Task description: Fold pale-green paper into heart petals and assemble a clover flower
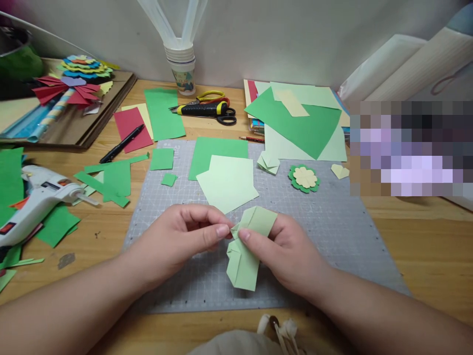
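The scene is lit softly and a little dimly, apparently from above. Diffuse shadows are cast on the mat (314,217) beneath the left hand (195,229) and the right hand (291,251). The wall (295,39) beyond both hands is dulled to grey and darkened far to the right. Creases in the folded paper (247,268) between the hands are rendered clearly. Behind the hands, the forearms (84,291) are stretched by wide-angle distortion. Well right of the right hand, detail is masked by coarse pixel blocks (410,148).
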### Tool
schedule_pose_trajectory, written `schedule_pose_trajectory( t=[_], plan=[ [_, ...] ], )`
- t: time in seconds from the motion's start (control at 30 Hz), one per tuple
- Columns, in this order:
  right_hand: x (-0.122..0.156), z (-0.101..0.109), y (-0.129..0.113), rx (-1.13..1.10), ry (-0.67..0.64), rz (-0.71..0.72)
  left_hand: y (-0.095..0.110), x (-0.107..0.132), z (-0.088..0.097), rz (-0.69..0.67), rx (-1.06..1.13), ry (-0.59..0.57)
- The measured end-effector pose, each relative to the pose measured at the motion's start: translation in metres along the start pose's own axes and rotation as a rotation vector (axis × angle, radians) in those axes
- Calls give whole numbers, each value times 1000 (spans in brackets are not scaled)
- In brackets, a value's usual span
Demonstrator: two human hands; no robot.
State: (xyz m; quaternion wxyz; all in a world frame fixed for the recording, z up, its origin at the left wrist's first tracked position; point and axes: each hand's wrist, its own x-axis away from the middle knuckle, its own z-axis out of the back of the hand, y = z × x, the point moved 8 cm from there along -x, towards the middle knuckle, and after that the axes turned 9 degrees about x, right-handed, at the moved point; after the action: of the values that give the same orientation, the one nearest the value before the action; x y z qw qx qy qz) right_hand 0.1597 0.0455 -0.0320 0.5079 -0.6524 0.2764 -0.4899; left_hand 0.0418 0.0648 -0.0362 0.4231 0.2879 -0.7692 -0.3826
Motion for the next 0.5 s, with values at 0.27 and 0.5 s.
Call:
schedule_pose_trajectory(
  t=[0.27,0.5],
  plan=[
    [1,2,-3,135,12,51,-6,-2,2,52,33,4],
    [3,0,-12,286,26,146,-6,-1,-1,100,45,37]
  ],
)
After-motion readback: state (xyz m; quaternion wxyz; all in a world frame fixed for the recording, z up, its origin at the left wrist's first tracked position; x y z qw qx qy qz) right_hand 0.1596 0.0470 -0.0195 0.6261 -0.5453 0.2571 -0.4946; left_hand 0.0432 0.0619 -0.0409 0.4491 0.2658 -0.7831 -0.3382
